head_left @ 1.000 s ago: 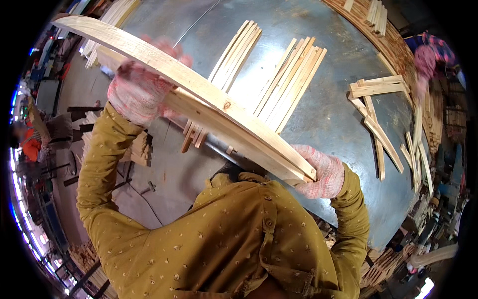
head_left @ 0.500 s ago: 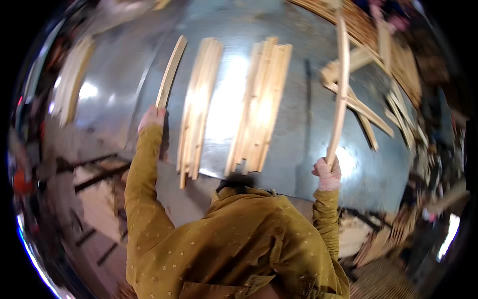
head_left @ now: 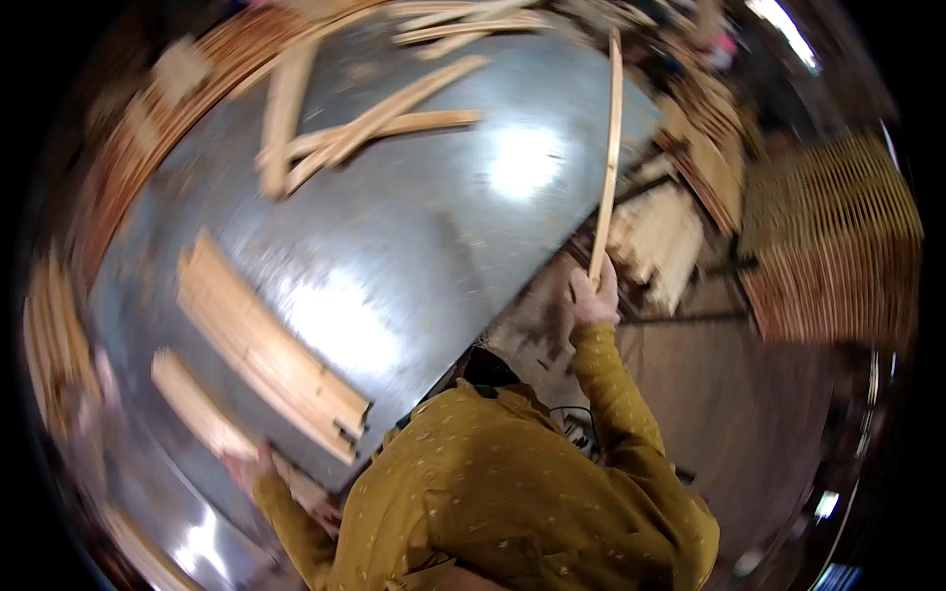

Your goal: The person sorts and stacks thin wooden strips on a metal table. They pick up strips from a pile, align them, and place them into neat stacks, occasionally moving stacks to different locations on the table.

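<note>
My right hand (head_left: 595, 294) is closed round the lower end of a long, narrow wooden strip (head_left: 613, 148). The strip stands out lengthwise past the table's right edge, near a stack of pale boards. At the lower left, my left hand (head_left: 250, 467) is closed over a bunch of wooden strips (head_left: 195, 396) lying on the metal-topped table (head_left: 414, 256); motion blurs its fingers. Beside that bunch, to its right, a wider group of wooden strips (head_left: 271, 345) lies side by side, its near ends uneven.
Loose wooden pieces (head_left: 379, 116) lie crossed on the far part of the table. Long curved stacks of wood (head_left: 138, 158) line its far left side. Right of the table are pale boards (head_left: 658, 241) and a tall stack of slats (head_left: 828, 246). A cable (head_left: 576, 412) shows beside my body.
My view has turned to the right, so the strip groups now appear at the lower left. My right hand still holds its strip, now over the table's right edge. My left hand has moved onto the bunch.
</note>
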Demonstrator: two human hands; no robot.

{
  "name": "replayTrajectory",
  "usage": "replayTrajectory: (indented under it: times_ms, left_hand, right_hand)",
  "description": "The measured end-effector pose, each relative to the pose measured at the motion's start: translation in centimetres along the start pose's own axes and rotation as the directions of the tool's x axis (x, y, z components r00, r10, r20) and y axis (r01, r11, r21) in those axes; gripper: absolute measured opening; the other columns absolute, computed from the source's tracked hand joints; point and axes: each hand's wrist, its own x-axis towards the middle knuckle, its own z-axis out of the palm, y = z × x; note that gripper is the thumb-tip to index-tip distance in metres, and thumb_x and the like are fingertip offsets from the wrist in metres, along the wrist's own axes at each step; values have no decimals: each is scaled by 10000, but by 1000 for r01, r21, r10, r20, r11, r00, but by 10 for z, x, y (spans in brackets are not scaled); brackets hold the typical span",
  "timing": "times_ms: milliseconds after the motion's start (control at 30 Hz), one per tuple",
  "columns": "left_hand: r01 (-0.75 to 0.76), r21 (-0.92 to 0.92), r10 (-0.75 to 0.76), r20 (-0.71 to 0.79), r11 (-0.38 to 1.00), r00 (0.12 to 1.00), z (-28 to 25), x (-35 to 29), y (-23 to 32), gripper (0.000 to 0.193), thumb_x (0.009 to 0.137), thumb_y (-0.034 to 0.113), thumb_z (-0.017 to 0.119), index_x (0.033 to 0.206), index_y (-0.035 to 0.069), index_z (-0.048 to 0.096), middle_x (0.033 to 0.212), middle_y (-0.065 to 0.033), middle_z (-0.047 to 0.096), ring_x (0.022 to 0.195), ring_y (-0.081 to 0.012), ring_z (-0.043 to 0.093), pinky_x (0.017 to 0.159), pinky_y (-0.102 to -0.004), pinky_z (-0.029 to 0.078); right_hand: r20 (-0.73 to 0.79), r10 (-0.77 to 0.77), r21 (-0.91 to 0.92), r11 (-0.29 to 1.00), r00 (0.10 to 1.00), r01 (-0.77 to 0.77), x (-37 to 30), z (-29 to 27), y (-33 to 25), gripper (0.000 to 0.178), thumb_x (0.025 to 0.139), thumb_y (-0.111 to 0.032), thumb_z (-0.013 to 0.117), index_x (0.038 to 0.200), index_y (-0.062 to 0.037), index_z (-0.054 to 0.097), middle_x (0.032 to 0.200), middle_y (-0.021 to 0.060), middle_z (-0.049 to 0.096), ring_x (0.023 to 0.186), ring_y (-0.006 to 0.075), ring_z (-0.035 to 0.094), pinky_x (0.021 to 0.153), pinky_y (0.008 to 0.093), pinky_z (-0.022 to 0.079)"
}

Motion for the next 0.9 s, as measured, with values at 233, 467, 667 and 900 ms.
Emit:
replayTrajectory:
  times_ms: [233,467,667,900]
  left_hand:
    - [-10,-262,-14,-90,965,996,12,0,168,921,810,557,690,1521,112,310,1519,-144,378,1323,-354,439,1109,-419,385]
    - [-562,-235,601,156,793,784,139,-123,420,740,827,-28,665,1489,23,338,1471,-155,423,1332,-295,433,1100,-386,389]
    - [-688,162,531,520,708,669,173,-194,558,776,799,94,729,1484,122,366,1489,-171,390,1287,-337,485,1043,-393,440]
    - [-415,31,349,489,909,799,187,-192,549,772,808,158,727,1467,17,349,1487,-217,372,1327,-357,434,1080,-419,402]
  right_hand:
    - [-475,108,-355,885,873,-302,151,-229,90,520,970,-287,598,1433,-95,462,1081,70,678,854,185,641,745,312,506]
    - [-686,412,-436,426,599,-793,338,-309,122,605,948,-503,512,1439,-151,479,1457,145,490,1347,303,459,1115,404,364]
    - [-566,480,-501,445,670,-742,467,-330,205,621,989,-451,447,1488,-88,368,1474,164,460,1331,340,477,1127,440,373]
    - [-466,732,-625,124,496,-770,534,-307,189,629,1006,-481,305,1356,8,491,1418,249,480,1261,375,533,1066,493,414]
